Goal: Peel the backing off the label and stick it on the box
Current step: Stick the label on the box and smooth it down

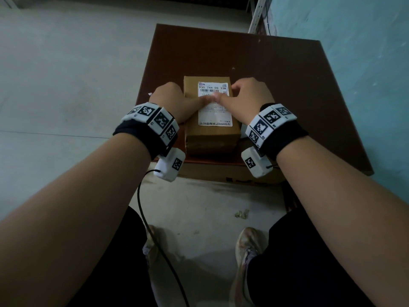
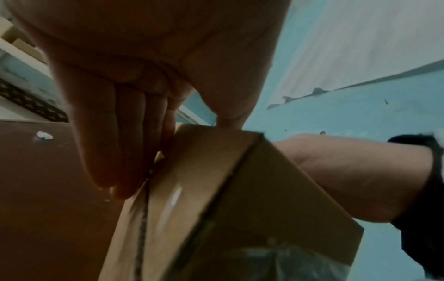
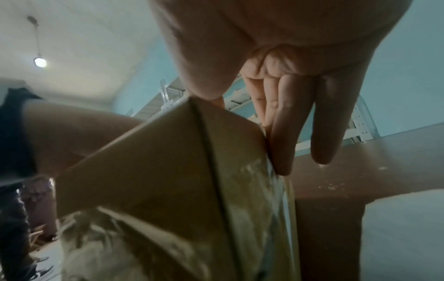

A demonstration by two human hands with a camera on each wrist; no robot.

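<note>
Label (image 1: 214, 105) already flat on top of box (image 1: 212, 134), mid tabletop (image 1: 287, 85). Smoothing step underway. Left hand (image 1: 174, 100), right hand (image 1: 247, 96): thumbs pressing label, fingers straight down box sides, clasping nothing. Next: rub edges outward, firm pressure.

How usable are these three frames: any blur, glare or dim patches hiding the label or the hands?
Head view: dim but sharp, top line of the white shipping label readable, thumbs smeared by motion at its middle. Left wrist view: dark, left hand underexposed, brown cardboard box motion-blurred with a glare streak on its tape. Right wrist view: right hand soft, ceiling lamp flares, tape glossy.
</note>
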